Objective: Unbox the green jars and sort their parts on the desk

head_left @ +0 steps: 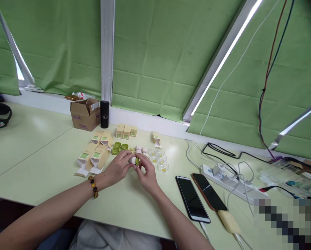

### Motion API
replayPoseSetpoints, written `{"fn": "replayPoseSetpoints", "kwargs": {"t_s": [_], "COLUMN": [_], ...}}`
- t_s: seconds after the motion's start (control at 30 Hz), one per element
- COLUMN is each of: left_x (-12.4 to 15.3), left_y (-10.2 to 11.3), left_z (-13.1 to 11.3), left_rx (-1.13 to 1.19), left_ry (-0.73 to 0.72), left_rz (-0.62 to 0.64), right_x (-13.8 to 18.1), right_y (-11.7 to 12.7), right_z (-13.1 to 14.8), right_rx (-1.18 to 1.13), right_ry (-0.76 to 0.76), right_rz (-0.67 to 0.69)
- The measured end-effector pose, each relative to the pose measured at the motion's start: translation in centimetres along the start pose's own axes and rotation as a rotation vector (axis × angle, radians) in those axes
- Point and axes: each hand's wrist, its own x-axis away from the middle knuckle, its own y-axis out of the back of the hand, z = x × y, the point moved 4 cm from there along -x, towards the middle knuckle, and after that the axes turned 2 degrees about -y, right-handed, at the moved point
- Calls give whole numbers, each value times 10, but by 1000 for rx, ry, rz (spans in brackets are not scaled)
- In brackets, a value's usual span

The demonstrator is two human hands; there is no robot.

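Note:
Above the middle of the table, my left hand (pixel 119 167) has its fingers closed around a small white rounded piece (pixel 132 160). My right hand (pixel 147 173) pinches a green part (pixel 137 160) at the right end of that piece. Fingers partly cover both parts. Just beyond my hands lie several green square cups (pixel 115 150) and some pale pink pieces (pixel 139 149). Clear plastic cups (pixel 163 167), some with yellow at the bottom, stand to the right of my right hand. Cream cartons with open flaps (pixel 99 156) are left of my left hand.
Small closed cartons (pixel 122 131) stand at the back, near a cardboard box (pixel 85 116) and a black tumbler (pixel 104 114). Two phones (pixel 193 198) (pixel 209 191) lie at the right, by a power strip (pixel 228 180) with tangled cables.

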Motion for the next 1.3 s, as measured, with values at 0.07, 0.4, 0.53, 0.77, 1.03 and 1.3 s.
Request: {"fn": "replayPoseSetpoints", "kwargs": {"t_s": [0.07, 0.4, 0.53, 0.77, 1.03, 1.3], "left_x": [0, -4, -2, -7, -7, -9], "left_y": [0, 0, -3, -3, -2, -3], "left_z": [3, 3, 12, 46, 41, 41], "left_rx": [60, 290, 384, 942, 1316, 1420], "left_ry": [53, 217, 273, 577, 611, 682], "left_rz": [7, -48, -121, -335, -392, -401], "right_x": [-1, -2, -3, -8, 2, 15], "right_y": [1, 0, 6, 28, 9, -7], "right_z": [0, -2, -7, -18, -9, 28], "right_rx": [51, 132, 133, 104, 121, 72], "right_ry": [30, 13, -22, -178, -74, 261], "right_rz": [16, -52, -106, -262, -150, 108]}}
